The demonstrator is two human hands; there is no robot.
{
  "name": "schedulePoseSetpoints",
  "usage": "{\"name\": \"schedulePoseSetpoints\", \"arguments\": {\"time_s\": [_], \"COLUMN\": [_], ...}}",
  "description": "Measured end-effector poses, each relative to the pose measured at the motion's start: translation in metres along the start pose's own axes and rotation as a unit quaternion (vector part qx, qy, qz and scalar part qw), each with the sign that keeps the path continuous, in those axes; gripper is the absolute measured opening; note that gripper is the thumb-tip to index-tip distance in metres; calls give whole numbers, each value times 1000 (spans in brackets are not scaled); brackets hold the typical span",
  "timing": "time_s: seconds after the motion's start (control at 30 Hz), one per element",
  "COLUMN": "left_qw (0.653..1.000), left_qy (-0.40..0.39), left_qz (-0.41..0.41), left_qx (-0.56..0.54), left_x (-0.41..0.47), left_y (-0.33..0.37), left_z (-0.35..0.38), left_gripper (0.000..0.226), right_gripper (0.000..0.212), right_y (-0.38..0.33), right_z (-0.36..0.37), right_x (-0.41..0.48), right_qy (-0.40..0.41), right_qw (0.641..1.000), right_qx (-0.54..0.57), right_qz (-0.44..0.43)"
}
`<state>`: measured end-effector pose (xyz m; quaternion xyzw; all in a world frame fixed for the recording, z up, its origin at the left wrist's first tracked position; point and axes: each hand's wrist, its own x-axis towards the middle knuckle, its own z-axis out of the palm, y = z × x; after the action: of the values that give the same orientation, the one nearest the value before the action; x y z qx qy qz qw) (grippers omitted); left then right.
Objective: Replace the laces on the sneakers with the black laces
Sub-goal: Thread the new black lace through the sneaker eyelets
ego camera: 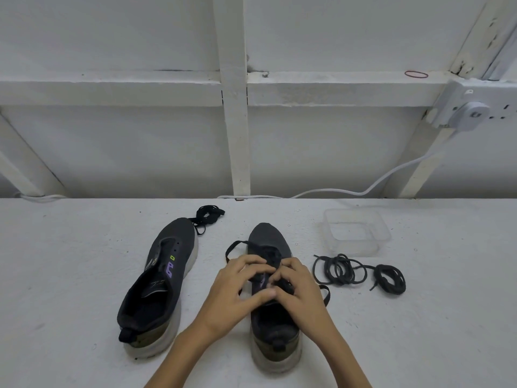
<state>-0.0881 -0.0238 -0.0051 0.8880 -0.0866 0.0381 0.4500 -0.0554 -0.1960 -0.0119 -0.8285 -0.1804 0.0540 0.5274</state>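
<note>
Two dark sneakers with white soles stand on the white table, toes pointing away. The left sneaker (162,284) has bare eyelets and no lace. Over the right sneaker (272,239), my left hand (237,289) and my right hand (296,287) meet at the eyelets, fingers curled and pinching its flat black lace (233,249), which loops out to the left and right. A bundled flat black lace (208,215) lies beyond the left sneaker's toe. Two coiled round dark laces (340,270) (390,278) lie right of the right sneaker.
A clear plastic container (356,232) stands at the right rear of the table. A white cable (349,191) runs along the table's back edge up to a wall socket (472,110). A red rubber band (416,74) lies on the wall ledge.
</note>
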Motion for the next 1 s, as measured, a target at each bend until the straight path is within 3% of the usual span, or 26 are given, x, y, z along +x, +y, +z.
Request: {"name": "schedulePoseSetpoints", "arguments": {"time_s": [0.2,0.37,0.47,0.63,0.77,0.87,1.0], "left_qw": [994,999,998,987,990,987,985], "left_qy": [17,18,32,97,139,155,169], "left_qz": [35,0,17,47,-9,-26,7], "left_qx": [105,33,60,120,-1,-41,-44], "left_x": [2,-3,-4,-1,-2,-3,-2], "left_y": [-1,-2,1,6,5,5,7], "left_z": [-5,-2,2,6,15,22,24], "left_gripper": [26,22,22,19,21,8,17], "right_gripper": [16,11,17,10,24,27,34], "right_y": [-4,-3,-5,-10,-12,-16,-23], "right_z": [-5,-16,-20,-22,-25,-29,-39], "right_x": [1,-1,-3,-2,-2,-1,-2], "right_qy": [-29,-36,-38,-12,22,24,-36], "right_qw": [998,985,981,989,993,996,999], "right_qx": [49,154,175,131,103,71,-8], "right_qz": [24,68,75,68,54,55,40]}}
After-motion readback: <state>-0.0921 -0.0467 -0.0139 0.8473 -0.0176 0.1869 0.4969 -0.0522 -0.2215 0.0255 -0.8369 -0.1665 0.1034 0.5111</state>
